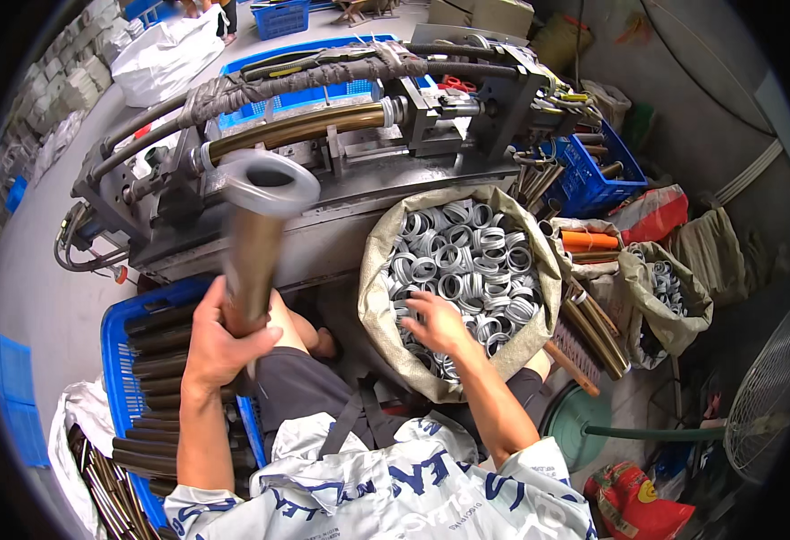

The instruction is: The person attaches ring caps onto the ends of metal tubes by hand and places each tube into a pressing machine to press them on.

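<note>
My left hand is wrapped round a bronze-brown metal tube, held upright and slightly blurred. A grey flanged collar sits on the tube's upper end. My right hand reaches over an open woven sack full of grey threaded rings. Its fingers are spread at the rings; whether they touch one I cannot tell. Behind the hands stands a bench machine with another brown tube lying across it between two end fittings.
On the left, a blue crate holds several brown tubes. A smaller sack of grey parts, a blue bin and loose tubes stand to the right. Near the lower right are a wire fan guard and a green round base.
</note>
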A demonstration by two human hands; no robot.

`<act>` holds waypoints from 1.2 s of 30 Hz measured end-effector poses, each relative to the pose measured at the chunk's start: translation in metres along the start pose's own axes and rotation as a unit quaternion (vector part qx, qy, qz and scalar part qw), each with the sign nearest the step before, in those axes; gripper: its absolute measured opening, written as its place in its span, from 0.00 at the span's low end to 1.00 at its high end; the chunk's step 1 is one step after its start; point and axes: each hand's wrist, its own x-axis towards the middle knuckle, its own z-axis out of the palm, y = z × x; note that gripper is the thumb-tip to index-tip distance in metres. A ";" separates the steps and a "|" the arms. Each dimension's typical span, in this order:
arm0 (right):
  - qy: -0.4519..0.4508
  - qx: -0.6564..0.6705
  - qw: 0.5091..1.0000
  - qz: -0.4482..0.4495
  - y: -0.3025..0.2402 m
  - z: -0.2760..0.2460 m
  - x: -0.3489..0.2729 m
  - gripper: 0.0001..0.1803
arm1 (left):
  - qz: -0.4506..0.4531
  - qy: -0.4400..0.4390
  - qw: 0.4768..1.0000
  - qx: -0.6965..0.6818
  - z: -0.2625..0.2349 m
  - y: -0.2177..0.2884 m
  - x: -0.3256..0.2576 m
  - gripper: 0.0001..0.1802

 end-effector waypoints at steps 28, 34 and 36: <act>0.102 0.660 0.744 0.023 -0.067 -0.014 -0.032 0.40 | -0.118 0.144 0.892 -0.412 0.058 -0.095 -0.035 0.32; 0.083 0.608 0.786 0.077 -0.068 -0.013 -0.033 0.39 | -0.086 0.158 0.910 -0.374 0.059 -0.091 -0.035 0.28; 0.078 0.617 0.780 0.066 -0.068 -0.014 -0.032 0.40 | -0.086 0.147 0.907 -0.384 0.058 -0.085 -0.031 0.26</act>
